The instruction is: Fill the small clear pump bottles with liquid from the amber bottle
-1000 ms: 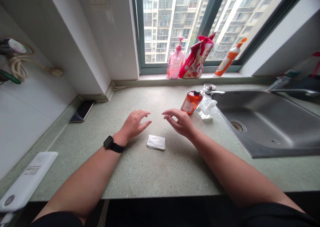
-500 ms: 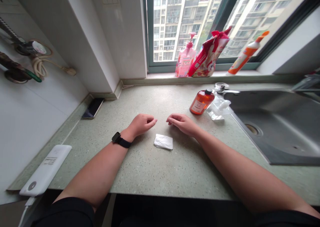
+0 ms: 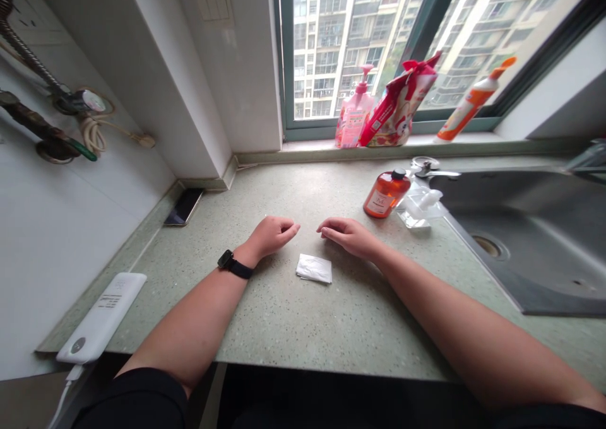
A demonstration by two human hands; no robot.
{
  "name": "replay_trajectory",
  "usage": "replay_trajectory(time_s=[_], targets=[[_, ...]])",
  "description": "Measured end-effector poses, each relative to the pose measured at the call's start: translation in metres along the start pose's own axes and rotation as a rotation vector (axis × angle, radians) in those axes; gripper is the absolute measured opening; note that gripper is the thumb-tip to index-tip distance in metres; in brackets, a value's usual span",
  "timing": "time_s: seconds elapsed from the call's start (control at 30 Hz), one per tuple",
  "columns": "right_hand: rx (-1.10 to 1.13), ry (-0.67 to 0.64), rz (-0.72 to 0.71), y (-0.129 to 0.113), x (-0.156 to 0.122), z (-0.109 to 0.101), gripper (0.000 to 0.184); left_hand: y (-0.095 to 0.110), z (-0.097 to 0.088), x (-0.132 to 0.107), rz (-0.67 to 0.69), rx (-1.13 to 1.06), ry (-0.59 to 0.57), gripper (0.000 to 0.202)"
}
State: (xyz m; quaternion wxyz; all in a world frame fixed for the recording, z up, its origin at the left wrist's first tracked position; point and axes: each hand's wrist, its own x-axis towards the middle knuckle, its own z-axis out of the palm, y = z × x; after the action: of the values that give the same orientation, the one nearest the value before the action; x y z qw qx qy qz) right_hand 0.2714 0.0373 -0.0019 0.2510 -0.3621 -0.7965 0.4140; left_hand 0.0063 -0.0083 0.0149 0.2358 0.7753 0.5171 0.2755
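Observation:
My left hand [image 3: 271, 235], with a black watch on its wrist, rests on the speckled green counter [image 3: 265, 328]. Its fingers are curled in and the thumb lies along them; no object shows in it. Opposite, a short gap away, my right hand [image 3: 349, 235] rests with fingers loosely curled and nothing visible in it. A folded white tissue [image 3: 314, 269] lies flat on the counter just nearer to me than both hands, touched by neither. Beyond my right hand stands an orange bottle [image 3: 380, 203] with a black cap, beside a clear plastic pump container [image 3: 417, 212].
A steel sink [image 3: 530, 240] with a faucet [image 3: 442, 173] is on the right. At left lie a phone [image 3: 184, 207] and a white power bank [image 3: 101, 318] with a cable. A pink pump bottle [image 3: 353, 120], red bag [image 3: 398, 110] and orange-white bottle [image 3: 468, 110] stand on the windowsill.
The whole view has shifted slightly, so everything sits a little further right. My hands and the objects keep their places on the counter.

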Motion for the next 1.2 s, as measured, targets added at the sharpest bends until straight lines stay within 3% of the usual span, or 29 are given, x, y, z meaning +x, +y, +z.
replay_trajectory(time_s=[0.57, 0.73, 0.8, 0.9, 1.03, 1.13, 1.2], targets=[[-0.194, -0.030, -0.070, -0.004, -0.001, 0.003, 0.024, 0.001, 0.002, 0.001, 0.036, 0.021, -0.013, 0.048], [-0.275, 0.051, -0.172, -0.016, -0.003, 0.000, 0.026, 0.000, 0.002, 0.001, 0.077, 0.036, -0.026, 0.049], [-0.333, 0.213, -0.223, -0.030, -0.002, -0.016, 0.027, -0.002, 0.001, 0.002, 0.079, 0.042, -0.023, 0.049], [-0.435, 0.589, -0.215, -0.058, -0.003, -0.062, 0.028, -0.003, 0.001, 0.002, 0.070, 0.056, -0.022, 0.049], [-0.657, 0.927, 0.019, -0.085, -0.008, -0.134, 0.023, -0.002, 0.001, 0.002, 0.065, 0.066, -0.023, 0.048], [-0.685, 1.037, 0.256, -0.082, -0.010, -0.163, 0.027, 0.000, 0.001, 0.001, 0.072, 0.070, -0.027, 0.047], [-0.691, 0.946, 0.396, -0.071, -0.007, -0.167, 0.030, 0.001, 0.002, 0.001, 0.075, 0.072, -0.029, 0.047]])
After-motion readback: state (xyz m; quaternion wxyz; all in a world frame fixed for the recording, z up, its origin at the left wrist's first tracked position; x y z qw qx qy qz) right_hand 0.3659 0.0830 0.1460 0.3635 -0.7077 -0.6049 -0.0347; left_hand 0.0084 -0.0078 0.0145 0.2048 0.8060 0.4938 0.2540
